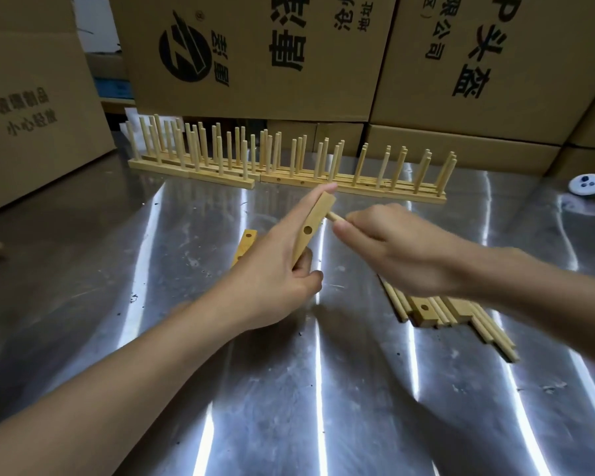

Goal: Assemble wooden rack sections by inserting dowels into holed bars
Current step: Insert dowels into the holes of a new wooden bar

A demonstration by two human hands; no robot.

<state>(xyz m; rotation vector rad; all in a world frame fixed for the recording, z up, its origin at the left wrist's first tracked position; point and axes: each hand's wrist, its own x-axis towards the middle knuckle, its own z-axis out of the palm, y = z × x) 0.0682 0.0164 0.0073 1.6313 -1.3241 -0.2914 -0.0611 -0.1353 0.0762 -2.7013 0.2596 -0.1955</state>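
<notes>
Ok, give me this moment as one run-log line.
left hand: grips holed bar, tilted | right hand: holds dowel, tip at bar | seated: cannot tell | spare dowels: piled at right

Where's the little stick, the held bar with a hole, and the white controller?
dowel (334,216): head view, exposed tip.
held bar (318,214): head view, face above the hole.
white controller (586,187): head view, button face.

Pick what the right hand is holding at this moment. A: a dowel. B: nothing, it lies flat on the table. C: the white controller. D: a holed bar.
A: the right hand pinches a dowel, whose tip meets the side of the holed bar gripped by the left hand.
</notes>
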